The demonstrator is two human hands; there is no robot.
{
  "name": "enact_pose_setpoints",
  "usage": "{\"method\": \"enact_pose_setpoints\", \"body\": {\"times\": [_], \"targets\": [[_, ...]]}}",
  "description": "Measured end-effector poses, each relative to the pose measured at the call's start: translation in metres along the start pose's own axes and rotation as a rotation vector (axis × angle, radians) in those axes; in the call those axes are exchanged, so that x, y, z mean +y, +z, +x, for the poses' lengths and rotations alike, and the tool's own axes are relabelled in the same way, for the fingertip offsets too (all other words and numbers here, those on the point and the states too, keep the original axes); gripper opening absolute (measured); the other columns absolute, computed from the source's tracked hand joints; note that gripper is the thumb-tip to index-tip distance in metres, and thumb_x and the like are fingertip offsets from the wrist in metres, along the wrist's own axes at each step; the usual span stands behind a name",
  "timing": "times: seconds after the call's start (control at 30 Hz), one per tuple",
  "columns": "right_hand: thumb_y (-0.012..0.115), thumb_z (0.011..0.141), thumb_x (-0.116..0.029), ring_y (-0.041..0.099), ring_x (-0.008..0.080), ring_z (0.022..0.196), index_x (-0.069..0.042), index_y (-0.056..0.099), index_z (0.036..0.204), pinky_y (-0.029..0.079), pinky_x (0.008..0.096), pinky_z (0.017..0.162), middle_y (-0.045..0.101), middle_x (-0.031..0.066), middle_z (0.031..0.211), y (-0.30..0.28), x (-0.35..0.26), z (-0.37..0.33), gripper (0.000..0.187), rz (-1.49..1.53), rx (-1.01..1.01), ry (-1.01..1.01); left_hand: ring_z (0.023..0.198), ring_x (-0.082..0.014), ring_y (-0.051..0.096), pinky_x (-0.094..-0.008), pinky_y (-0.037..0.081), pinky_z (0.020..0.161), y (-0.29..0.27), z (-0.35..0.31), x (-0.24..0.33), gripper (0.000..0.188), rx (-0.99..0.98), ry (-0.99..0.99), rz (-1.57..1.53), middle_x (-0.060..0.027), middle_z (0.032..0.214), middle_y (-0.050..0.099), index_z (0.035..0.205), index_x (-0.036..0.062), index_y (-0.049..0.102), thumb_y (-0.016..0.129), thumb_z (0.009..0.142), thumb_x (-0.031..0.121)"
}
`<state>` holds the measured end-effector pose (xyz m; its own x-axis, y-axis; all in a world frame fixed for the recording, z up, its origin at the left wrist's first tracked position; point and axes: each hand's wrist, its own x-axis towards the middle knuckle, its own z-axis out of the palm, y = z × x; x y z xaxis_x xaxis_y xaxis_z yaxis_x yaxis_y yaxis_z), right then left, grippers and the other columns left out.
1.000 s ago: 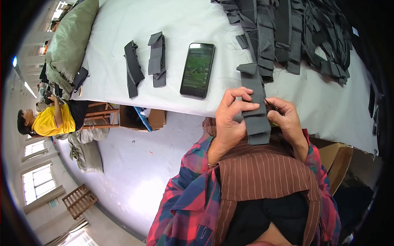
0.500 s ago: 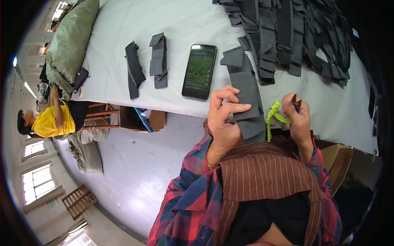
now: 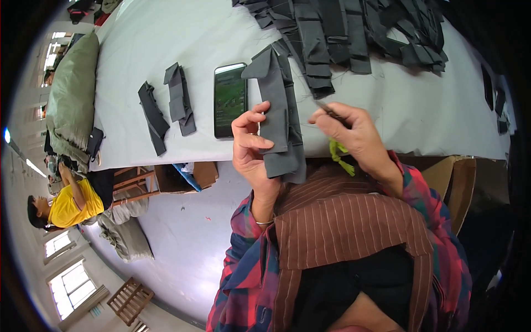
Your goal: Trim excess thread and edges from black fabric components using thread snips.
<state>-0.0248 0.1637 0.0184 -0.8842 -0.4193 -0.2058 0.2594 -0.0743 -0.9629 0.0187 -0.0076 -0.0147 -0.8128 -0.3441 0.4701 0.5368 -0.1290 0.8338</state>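
Observation:
My left hand [image 3: 253, 152] is closed around a bundle of dark grey fabric pieces [image 3: 274, 105], held upright over the table's near edge. Their upper end reaches toward the pile of strips behind. In my right hand [image 3: 351, 130] is a small dark pointed tool, which looks like thread snips [image 3: 334, 115], its tip toward the bundle but apart from it. A bright yellow-green tie [image 3: 344, 159] hangs below that hand. Just left of the bundle, partly behind my left fingers, lies a phone [image 3: 229, 99] with a lit screen.
Two small grey fabric bundles [image 3: 152, 119] [image 3: 180, 99] lie left of the phone. A big heap of grey strips [image 3: 354, 33] covers the far right of the white table [image 3: 138, 50]. A green sack [image 3: 74, 88] stands far left, near a person in yellow [image 3: 74, 205]. A cardboard box [image 3: 462, 188] is at right.
The view has shifted, so the table things appear further left. My right hand has turned, and the snips' tip now points left toward the bundle. My left hand keeps its hold.

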Motion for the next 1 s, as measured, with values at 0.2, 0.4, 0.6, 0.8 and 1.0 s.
{"method": "enact_pose_setpoints", "body": {"times": [0.2, 0.4, 0.6, 0.8, 1.0], "targets": [[0.063, 0.088, -0.013, 0.039, 0.0015, 0.066, -0.001, 0.057, 0.081, 0.032, 0.0193, 0.057, 0.049, -0.0067, 0.073, 0.003, 0.007, 0.004, 0.014, -0.276, -0.018, -0.139, 0.119, -0.0349, 0.046, -0.0456, 0.037, 0.098, 0.003, -0.005, 0.0, 0.031, -0.044, 0.027, 0.145, -0.0124, 0.115, 0.048, 0.076, 0.0116, 0.05, 0.08, 0.066, 0.012], [0.06, 0.089, -0.012, 0.037, 0.0001, 0.067, -0.002, 0.056, 0.078, 0.032, 0.0185, 0.058, 0.046, -0.0069, 0.071, -0.011, 0.004, 0.002, 0.015, -0.034, 0.302, -0.222, 0.119, -0.0339, 0.044, -0.0451, 0.035, 0.099, 0.0, -0.004, 0.0, 0.032, -0.016, 0.021, 0.201, -0.013, 0.115, 0.048, 0.074, 0.011, 0.051, 0.081, 0.063, 0.007], [0.063, 0.088, -0.015, 0.042, 0.0018, 0.071, 0.002, 0.061, 0.084, 0.036, 0.0191, 0.062, 0.052, -0.0054, 0.074, 0.004, 0.015, -0.001, 0.017, -0.017, -0.018, 0.009, 0.117, -0.0332, 0.045, -0.0421, 0.041, 0.092, 0.008, -0.009, -0.004, 0.031, -0.057, 0.059, 0.237, -0.0132, 0.114, 0.048, 0.075, 0.0106, 0.053, 0.081, 0.062, 0.007], [0.063, 0.088, -0.016, 0.038, 0.0023, 0.062, 0.003, 0.06, 0.079, 0.033, 0.0204, 0.054, 0.048, -0.0059, 0.064, -0.006, 0.015, 0.0, 0.021, -0.209, -0.001, -0.049, 0.108, -0.0279, 0.047, -0.0397, 0.043, 0.09, 0.006, -0.018, -0.012, 0.035, -0.112, 0.129, 0.33, -0.0134, 0.112, 0.049, 0.077, 0.0096, 0.052, 0.083, 0.061, 0.009], [0.067, 0.085, -0.023, 0.035, 0.002, 0.057, 0.0, 0.061, 0.082, 0.03, 0.0213, 0.05, 0.044, -0.0059, 0.058, -0.018, 0.006, 0.03, 0.024, -0.229, 0.347, -0.351, 0.103, -0.0275, 0.049, -0.0388, 0.044, 0.087, 0.005, -0.02, -0.012, 0.033, -0.149, 0.122, 0.364, -0.0141, 0.108, 0.05, 0.077, 0.0086, 0.053, 0.082, 0.062, 0.009]]}}
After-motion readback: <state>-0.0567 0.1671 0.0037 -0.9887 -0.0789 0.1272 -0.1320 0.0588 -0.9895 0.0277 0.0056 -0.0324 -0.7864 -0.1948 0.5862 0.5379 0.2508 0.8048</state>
